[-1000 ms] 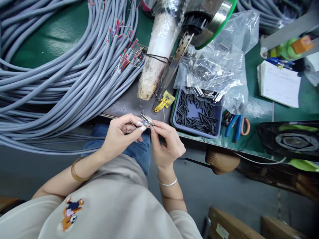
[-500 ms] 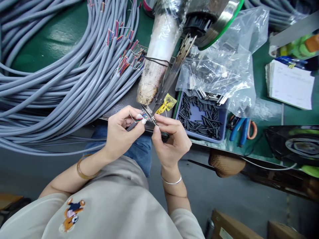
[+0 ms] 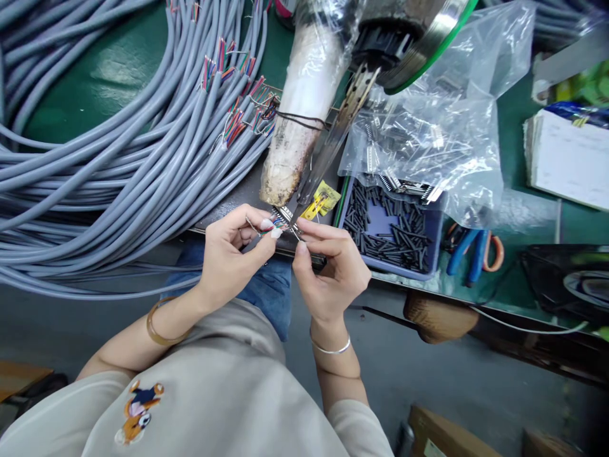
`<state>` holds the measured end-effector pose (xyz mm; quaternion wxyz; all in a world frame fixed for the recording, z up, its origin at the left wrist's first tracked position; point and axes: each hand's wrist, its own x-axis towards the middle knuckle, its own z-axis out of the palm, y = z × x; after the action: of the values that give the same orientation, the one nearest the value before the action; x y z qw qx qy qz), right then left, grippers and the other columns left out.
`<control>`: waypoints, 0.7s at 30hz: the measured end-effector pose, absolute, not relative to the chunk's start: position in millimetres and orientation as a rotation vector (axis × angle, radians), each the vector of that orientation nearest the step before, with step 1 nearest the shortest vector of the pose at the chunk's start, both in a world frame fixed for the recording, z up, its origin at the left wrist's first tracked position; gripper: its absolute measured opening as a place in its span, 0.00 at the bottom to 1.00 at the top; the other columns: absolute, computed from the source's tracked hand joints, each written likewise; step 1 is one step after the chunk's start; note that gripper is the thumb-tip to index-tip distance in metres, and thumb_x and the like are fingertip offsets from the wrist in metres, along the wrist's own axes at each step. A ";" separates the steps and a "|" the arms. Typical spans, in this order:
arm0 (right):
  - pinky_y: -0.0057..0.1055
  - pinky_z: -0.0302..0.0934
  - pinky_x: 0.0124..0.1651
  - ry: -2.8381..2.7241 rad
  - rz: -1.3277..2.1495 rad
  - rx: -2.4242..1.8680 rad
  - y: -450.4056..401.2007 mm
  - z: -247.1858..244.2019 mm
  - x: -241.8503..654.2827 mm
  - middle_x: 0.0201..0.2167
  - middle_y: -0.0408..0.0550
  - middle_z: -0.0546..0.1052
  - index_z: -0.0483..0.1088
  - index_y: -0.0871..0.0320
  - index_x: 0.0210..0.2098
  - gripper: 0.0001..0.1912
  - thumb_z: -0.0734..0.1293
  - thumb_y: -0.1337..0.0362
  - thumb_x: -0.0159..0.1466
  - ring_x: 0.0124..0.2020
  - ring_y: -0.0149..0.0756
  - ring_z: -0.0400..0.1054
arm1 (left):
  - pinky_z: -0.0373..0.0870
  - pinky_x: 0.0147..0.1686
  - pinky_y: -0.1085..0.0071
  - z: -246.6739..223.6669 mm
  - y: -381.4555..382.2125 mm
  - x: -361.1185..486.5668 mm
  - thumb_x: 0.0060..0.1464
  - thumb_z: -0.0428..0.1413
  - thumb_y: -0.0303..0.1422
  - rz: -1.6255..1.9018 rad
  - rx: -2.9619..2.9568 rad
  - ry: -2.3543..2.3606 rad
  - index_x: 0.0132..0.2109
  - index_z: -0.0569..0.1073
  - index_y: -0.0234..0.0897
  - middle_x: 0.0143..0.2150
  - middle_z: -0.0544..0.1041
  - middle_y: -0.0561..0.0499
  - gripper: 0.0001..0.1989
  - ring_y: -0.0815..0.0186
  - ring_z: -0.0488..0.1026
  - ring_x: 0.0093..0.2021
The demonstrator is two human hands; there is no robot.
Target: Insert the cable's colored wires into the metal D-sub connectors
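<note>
Left hand [image 3: 238, 251] pinches wires [image 3: 280, 223], right hand [image 3: 332, 266] solder [image 3: 296, 235]; connector [image 3: 285, 213] has moved to the iron [image 3: 326, 155], within soldering reach (contact unclear)

beige shirt [image 3: 204, 393], embroidered bear [image 3: 137, 416], silver bangle [image 3: 332, 352], blue jeans [image 3: 273, 292]

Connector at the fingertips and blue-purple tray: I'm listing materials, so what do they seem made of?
Connector: probably shiny metal, judging by its silvery glints; its dark parts are unclear. Tray: likely smooth plastic, judging by its even colour and rounded corner.
</note>
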<state>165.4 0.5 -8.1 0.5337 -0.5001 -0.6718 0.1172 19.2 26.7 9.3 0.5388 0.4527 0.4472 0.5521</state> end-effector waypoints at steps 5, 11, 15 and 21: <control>0.37 0.79 0.41 -1.615 0.271 -1.202 1.2 -7.5 165.7 0.47 0.48 0.84 0.70 0.52 0.38 0.07 0.69 0.71 0.67 0.43 0.38 0.81 | 0.68 0.23 0.79 8.7 26.3 18.9 0.53 0.69 0.39 1.302 1.115 1.100 0.32 0.72 0.36 0.34 0.78 0.52 0.15 0.77 0.68 0.24; 0.37 0.79 0.42 -1.625 0.205 -1.219 2.3 1.4 164.2 0.46 0.46 0.84 0.71 0.51 0.39 0.09 0.71 0.72 0.65 0.43 0.38 0.81 | 0.70 0.24 0.78 12.8 25.8 17.4 0.55 0.68 0.39 1.315 1.149 1.115 0.33 0.73 0.36 0.35 0.78 0.52 0.14 0.75 0.70 0.26; 0.35 0.78 0.42 -1.636 0.163 -1.229 1.9 2.6 163.6 0.45 0.45 0.85 0.71 0.51 0.37 0.09 0.72 0.72 0.65 0.42 0.36 0.81 | 0.68 0.23 0.79 12.6 26.1 17.4 0.52 0.69 0.33 1.302 1.116 1.073 0.32 0.73 0.35 0.35 0.78 0.52 0.12 0.77 0.68 0.23; 0.35 0.77 0.42 -1.655 0.109 -1.248 -1.6 -2.1 163.3 0.44 0.45 0.85 0.70 0.51 0.37 0.09 0.71 0.72 0.66 0.41 0.36 0.82 | 0.67 0.22 0.80 12.2 24.8 16.4 0.49 0.70 0.29 1.256 1.067 1.074 0.32 0.73 0.35 0.34 0.78 0.53 0.11 0.78 0.67 0.22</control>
<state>163.3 -1.6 -2.1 0.5081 -0.5179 -0.6867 0.0453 16.4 24.8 12.2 0.5541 0.4516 0.4544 0.5315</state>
